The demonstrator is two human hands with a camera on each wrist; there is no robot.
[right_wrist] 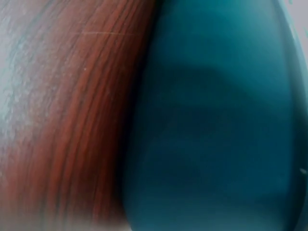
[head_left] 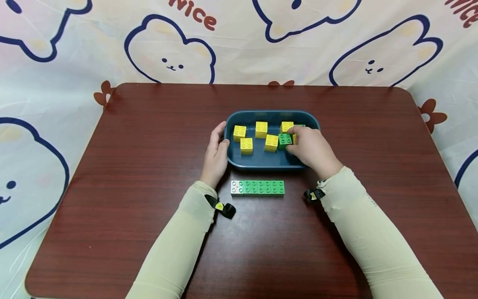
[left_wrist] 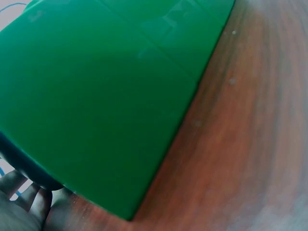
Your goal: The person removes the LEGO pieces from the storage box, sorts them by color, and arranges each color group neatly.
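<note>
Six yellow blocks (head_left: 246, 146) showing, one blue tray (head_left: 257, 161); left hand (head_left: 215, 154), fingers apart, against its end, right hand (head_left: 313, 148) pinching one green block (head_left: 284, 140)!

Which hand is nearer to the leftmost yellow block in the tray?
Left. The left hand holds the left end of the tray, just beside the yellow block; the right hand is farther right, pinching a green block.
</note>
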